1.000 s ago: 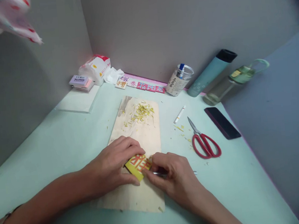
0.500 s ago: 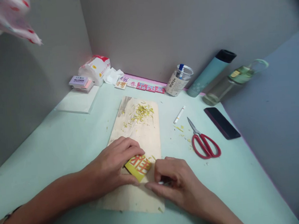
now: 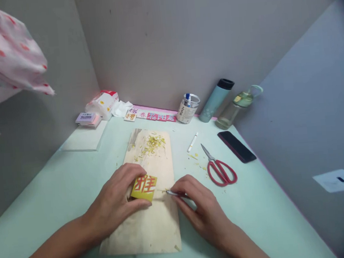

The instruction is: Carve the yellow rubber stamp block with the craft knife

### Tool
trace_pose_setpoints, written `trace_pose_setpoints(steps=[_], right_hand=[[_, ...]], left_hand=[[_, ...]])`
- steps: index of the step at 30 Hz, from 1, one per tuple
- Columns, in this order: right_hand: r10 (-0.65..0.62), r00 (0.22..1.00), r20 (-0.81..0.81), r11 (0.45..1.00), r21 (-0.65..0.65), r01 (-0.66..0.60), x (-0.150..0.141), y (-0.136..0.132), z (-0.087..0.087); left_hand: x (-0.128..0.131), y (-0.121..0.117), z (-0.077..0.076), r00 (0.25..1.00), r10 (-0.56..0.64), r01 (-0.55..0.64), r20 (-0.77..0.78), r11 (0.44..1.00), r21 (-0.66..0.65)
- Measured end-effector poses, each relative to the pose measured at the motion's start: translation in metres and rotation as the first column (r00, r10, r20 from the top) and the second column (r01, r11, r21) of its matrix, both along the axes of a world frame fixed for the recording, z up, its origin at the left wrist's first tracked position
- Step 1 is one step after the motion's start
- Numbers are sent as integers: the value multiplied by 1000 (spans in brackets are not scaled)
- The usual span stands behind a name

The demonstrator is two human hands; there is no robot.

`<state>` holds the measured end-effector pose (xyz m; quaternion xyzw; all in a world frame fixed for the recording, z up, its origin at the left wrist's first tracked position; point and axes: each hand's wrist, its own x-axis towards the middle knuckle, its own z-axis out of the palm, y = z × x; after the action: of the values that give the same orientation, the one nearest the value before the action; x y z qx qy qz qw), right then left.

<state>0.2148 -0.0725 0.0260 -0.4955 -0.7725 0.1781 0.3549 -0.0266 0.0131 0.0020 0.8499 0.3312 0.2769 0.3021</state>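
Left hand has its fingers clamped around a small yellow block with a red character on it, pinning it flat on the wooden board near the bench's front edge. Right hand pinches a thin metal carving tool, tip just beside the block. Red scissors lie further right.

Left hand gripping yellow block on wooden board, right hand holding thin tool
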Motion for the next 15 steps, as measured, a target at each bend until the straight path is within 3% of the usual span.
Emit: trace_pose_setpoints(steps=[3, 6, 9, 12, 15], right_hand=[[-57, 998, 12, 985, 163, 55, 0, 0, -5], [-27, 974, 226, 999, 43, 18, 0, -1, -10], [-18, 951, 310, 998, -50, 35, -1, -3, -12], [-92, 992, 86, 995, -20, 94, -6, -6, -5], [-147, 927, -345, 963, -262, 56, -10, -7, 5]], left_hand=[[-1, -1, 5, 992, 126, -125, 18, 992, -23], [-1, -2, 9, 984, 175, -175, 20, 984, -31], [0, -6, 10, 996, 77, -78, -47, 997, -24], [1, -13, 14, 998, 33, -34, -53, 999, -13], [-1, -18, 17, 992, 95, -92, 86, 995, -40]])
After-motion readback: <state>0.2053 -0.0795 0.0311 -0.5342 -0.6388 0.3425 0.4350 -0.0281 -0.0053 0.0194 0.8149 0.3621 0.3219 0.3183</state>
